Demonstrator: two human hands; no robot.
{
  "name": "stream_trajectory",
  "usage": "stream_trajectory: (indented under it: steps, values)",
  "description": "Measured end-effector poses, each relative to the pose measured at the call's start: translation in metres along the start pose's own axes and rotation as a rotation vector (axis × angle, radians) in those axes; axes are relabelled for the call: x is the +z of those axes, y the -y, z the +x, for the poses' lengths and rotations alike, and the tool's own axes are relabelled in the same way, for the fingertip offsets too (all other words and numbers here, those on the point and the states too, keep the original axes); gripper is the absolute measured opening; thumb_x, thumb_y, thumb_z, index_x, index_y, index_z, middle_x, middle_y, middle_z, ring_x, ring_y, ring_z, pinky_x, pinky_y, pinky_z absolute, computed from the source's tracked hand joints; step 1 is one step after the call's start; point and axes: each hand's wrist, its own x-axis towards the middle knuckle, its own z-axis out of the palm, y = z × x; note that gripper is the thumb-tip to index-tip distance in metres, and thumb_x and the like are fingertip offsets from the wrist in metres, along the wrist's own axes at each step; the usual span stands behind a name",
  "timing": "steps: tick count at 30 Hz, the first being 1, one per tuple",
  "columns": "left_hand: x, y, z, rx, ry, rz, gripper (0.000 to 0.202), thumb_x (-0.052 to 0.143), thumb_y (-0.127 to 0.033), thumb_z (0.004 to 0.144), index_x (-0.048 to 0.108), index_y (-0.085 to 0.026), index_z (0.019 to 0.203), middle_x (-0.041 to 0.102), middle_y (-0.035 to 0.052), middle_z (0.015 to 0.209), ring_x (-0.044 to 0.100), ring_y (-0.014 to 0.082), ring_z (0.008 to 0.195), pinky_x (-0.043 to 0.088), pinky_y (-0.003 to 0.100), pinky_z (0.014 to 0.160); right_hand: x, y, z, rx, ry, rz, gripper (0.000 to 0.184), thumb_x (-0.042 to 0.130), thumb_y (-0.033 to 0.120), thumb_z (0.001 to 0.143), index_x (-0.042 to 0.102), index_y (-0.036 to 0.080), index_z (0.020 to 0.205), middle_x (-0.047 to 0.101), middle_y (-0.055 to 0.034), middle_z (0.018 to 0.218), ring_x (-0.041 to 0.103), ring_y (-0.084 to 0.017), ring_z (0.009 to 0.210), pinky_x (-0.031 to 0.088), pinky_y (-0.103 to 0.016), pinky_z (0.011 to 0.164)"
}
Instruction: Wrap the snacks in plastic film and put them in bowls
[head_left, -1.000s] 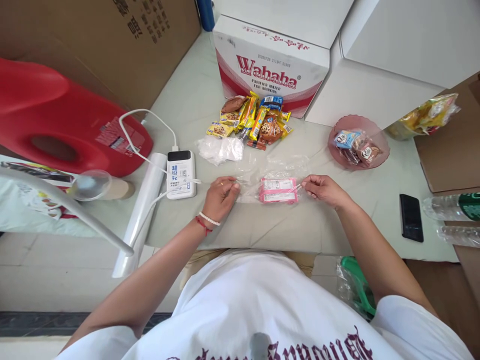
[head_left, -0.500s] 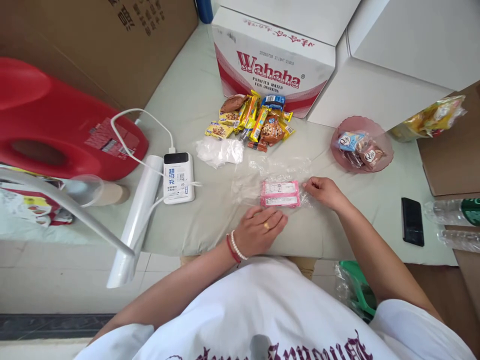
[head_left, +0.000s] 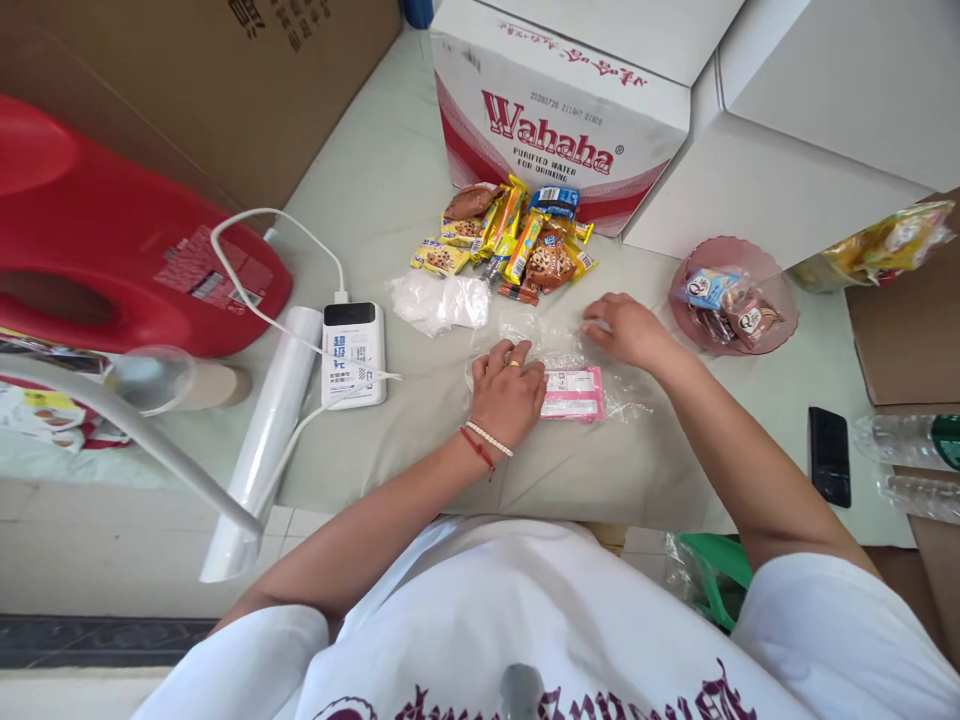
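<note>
A pink packet with white printed labels [head_left: 574, 393] lies flat on the cloth-covered table, inside or under a clear plastic bag [head_left: 551, 338]. My left hand [head_left: 510, 388] rests palm down over the packet's left end and the film there. Its fingers are bent but apart, and they hide part of the packet. Above the packet's right side is my right hand [head_left: 621, 326], at the bag's upper right edge. Its fingers are loosely curled, with a gap showing between thumb and forefinger. Crumpled clear film also spreads out to the right of the packet.
Wrapped snacks [head_left: 517, 240] are heaped before a Wahaha carton [head_left: 562, 120], near folded clear plastic [head_left: 441, 302]. On the left are a power bank [head_left: 352, 355] with cable, a plastic roll [head_left: 262, 440] and a red jug [head_left: 135, 230]. A pink bowl [head_left: 776, 270] and phone [head_left: 829, 455] stand right.
My left hand has moved up from below the packet onto its left end. My right hand has left the packet's right edge, moving up and left, its fingers loosening.
</note>
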Motion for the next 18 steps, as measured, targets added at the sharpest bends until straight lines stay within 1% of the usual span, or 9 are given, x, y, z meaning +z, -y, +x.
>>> stream_trajectory:
  steps: [2,4,6,8,9,11,13,15,18]
  values:
    - [0.001,0.000,0.002,-0.017,-0.012,-0.008,0.030,0.050,-0.031,0.099,0.079,-0.024,0.103,0.060,0.0113,0.148,0.046,0.0382,0.134,0.039,0.059,0.097,0.012,0.011,0.023,-0.060,-0.004,-0.007,0.048,0.061,0.036,0.094,0.062,0.013,0.136,0.065,-0.0178,0.129,0.057,-0.032,0.116,0.045,-0.040,0.094]
    - [0.001,-0.001,0.004,-0.032,-0.012,-0.017,0.029,0.052,-0.032,0.098,0.080,-0.024,0.098,0.059,0.0109,0.149,0.044,0.0394,0.135,0.039,0.061,0.097,0.021,0.017,0.038,0.003,0.032,0.019,0.055,0.067,0.034,0.090,0.059,0.012,0.139,0.067,-0.0165,0.122,0.059,-0.031,0.109,0.046,-0.038,0.092]
    - [0.000,-0.002,0.005,-0.055,-0.004,-0.029,0.028,0.053,-0.034,0.097,0.080,-0.024,0.096,0.058,0.0111,0.150,0.042,0.0407,0.137,0.038,0.062,0.098,0.022,0.018,0.043,0.067,0.131,0.088,0.040,0.066,0.031,0.090,0.067,0.012,0.125,0.071,-0.0113,0.102,0.061,-0.025,0.094,0.046,-0.035,0.087]
    - [-0.001,-0.004,0.004,-0.086,0.003,-0.045,0.027,0.054,-0.034,0.096,0.079,-0.024,0.099,0.056,0.0117,0.152,0.040,0.0417,0.140,0.037,0.063,0.101,0.012,0.016,0.038,0.052,0.162,0.127,0.024,0.064,0.029,0.090,0.073,0.014,0.106,0.070,-0.0091,0.093,0.060,-0.024,0.091,0.046,-0.034,0.087]
    - [-0.001,-0.005,0.003,-0.105,-0.004,-0.055,0.027,0.055,-0.033,0.096,0.078,-0.024,0.105,0.054,0.0127,0.153,0.039,0.0421,0.141,0.037,0.064,0.103,0.005,0.016,0.031,0.008,0.122,0.130,0.020,0.063,0.029,0.090,0.074,0.015,0.099,0.069,-0.0102,0.097,0.059,-0.025,0.096,0.046,-0.036,0.090]
    - [0.000,-0.007,0.002,-0.145,-0.048,-0.079,0.037,0.056,-0.033,0.095,0.071,-0.022,0.127,0.048,0.0159,0.157,0.038,0.0431,0.142,0.034,0.065,0.106,-0.010,0.018,0.010,-0.127,-0.016,0.137,0.019,0.062,0.030,0.091,0.074,0.017,0.097,0.067,-0.0128,0.110,0.056,-0.029,0.107,0.045,-0.041,0.097]
    - [0.004,-0.008,0.000,-0.174,-0.110,-0.099,0.057,0.059,-0.034,0.093,0.053,-0.020,0.148,0.041,0.0195,0.162,0.036,0.0442,0.144,0.031,0.065,0.111,-0.022,0.025,-0.017,-0.263,-0.083,0.169,0.021,0.056,0.029,0.095,0.073,0.018,0.100,0.063,-0.0132,0.124,0.057,-0.028,0.109,0.046,-0.041,0.097]
    - [0.007,-0.007,-0.002,-0.189,-0.161,-0.101,0.073,0.061,-0.037,0.091,0.038,-0.017,0.158,0.035,0.0217,0.165,0.032,0.0444,0.148,0.026,0.063,0.116,-0.023,0.036,-0.046,-0.336,-0.042,0.152,0.027,0.047,0.028,0.100,0.072,0.019,0.101,0.061,-0.0122,0.135,0.061,-0.023,0.100,0.049,-0.037,0.090]
    - [0.011,-0.004,-0.004,-0.187,-0.210,-0.071,0.085,0.062,-0.045,0.090,0.028,-0.015,0.161,0.031,0.0228,0.167,0.021,0.0431,0.156,0.014,0.063,0.122,-0.005,0.051,-0.083,-0.363,0.057,0.015,0.034,0.038,0.026,0.105,0.072,0.022,0.107,0.060,-0.0083,0.145,0.065,-0.023,0.100,0.050,-0.038,0.087]
